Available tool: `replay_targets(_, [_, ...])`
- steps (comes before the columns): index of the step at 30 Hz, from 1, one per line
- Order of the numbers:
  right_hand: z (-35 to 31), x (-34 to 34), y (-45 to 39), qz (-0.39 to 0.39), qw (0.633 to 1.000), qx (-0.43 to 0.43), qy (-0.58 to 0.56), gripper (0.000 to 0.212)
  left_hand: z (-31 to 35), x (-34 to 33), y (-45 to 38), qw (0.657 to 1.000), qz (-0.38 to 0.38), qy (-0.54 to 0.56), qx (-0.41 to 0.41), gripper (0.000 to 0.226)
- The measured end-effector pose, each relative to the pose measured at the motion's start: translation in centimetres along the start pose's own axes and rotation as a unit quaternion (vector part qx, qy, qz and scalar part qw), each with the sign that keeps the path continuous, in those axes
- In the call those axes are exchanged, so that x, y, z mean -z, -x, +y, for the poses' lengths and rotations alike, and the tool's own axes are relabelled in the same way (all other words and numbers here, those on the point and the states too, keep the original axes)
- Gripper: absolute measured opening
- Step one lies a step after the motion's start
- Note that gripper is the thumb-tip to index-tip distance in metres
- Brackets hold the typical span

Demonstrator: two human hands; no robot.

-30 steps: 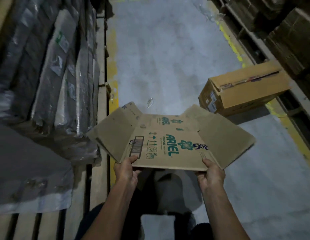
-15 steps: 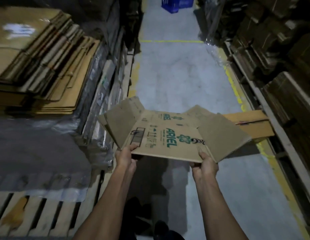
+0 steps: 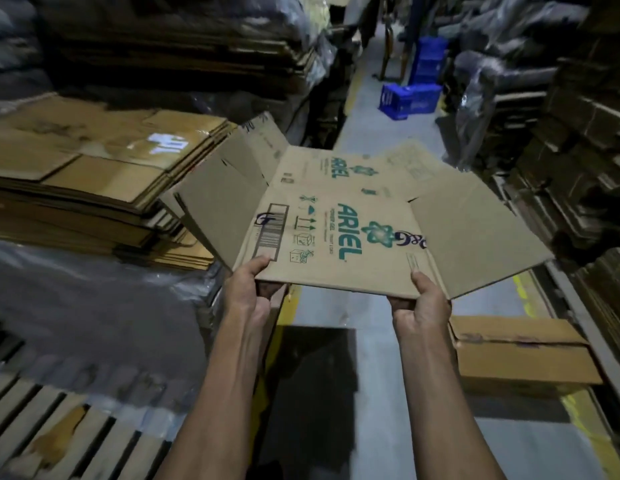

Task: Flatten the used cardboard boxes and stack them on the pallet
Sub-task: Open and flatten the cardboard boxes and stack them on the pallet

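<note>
A warehouse aisle with a grey concrete floor (image 3: 370, 393) is seen, lined on both sides by dark, blurred stacks of goods. On the left, a wooden pallet (image 3: 59, 427) with slatted boards is partly covered by grey plastic sheeting (image 3: 104, 317). On top of that sheeting a stack of flattened cardboard (image 3: 93, 188) is piled, its layered edges facing the aisle.

In the middle of the view a flattened Ariel box (image 3: 339, 233) is held in the air, roughly level, above the floor and just beside the stack's near right corner. Its printed panel faces up, with a barcode near the left edge and green lettering across the middle. Plain flaps are spread out to the left and right, the left flap tilted upward and overlapping the stack's corner in the view; whether it touches the stack cannot be told.

The box's near edge is gripped at two points. The left hand (image 3: 249, 296) is closed on the near left corner, with the thumb laid on top just below the barcode and the fingers curled underneath. The right hand (image 3: 422, 303) is closed on the near right part of the panel in the same manner, the thumb pressed on top and the fingers hidden below.

On the floor at the right, below the held box, a closed brown carton (image 3: 519, 358) is resting beside a yellow floor line (image 3: 525, 292). Far down the aisle, blue crates (image 3: 409, 98) are set on the floor.
</note>
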State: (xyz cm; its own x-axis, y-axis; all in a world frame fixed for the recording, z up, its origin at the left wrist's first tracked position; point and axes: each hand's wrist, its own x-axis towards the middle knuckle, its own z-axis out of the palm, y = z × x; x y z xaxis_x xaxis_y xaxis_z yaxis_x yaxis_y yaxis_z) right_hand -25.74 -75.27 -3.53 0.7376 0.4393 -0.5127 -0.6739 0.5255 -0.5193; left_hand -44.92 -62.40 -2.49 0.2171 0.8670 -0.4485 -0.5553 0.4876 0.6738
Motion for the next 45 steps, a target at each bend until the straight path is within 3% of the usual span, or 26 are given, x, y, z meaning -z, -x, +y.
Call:
replay_targets(9, [4.3,-10.7,1.1,-0.107,0.993,-0.034,0.028,0.019,9.3,0.3,-1.3,0.990,-0.016,0.079,-0.111,0.013])
replay_targets(22, [19.6,-29.4,-3.9,-0.205,0.971,-0.085,0.085,0.013,22.3,4.1,-13.3,0.964,0.038,0.143,-0.219,0.027])
replay_targets(25, [22.5,-33.0,-5.9,-0.224,0.962,-0.117,0.106,0.013,24.1,3.9,-15.5,0.956,0.056,0.156,-0.241,0.016])
replay_targets(32, [29.0,-43.4,-12.7,-0.296,0.925,-0.191,0.141,0.015,27.1,1.4,-23.7,0.928,0.120,0.200,-0.292,0.018])
replay_targets(37, [31.1,-51.6,-17.1,-0.343,0.889,-0.239,0.187,0.011,28.7,-3.0,-28.6,0.889,0.179,0.269,-0.324,0.020])
replay_targets(40, [32.7,-55.5,-18.9,-0.373,0.868,-0.261,0.198,0.013,30.1,-4.6,-30.8,0.863,0.192,0.311,-0.348,0.034])
replay_targets(45, [36.5,-59.7,-21.8,-0.376,0.854,-0.284,0.221,0.048,31.5,-6.4,-34.0,0.833,0.199,0.358,-0.372,0.024])
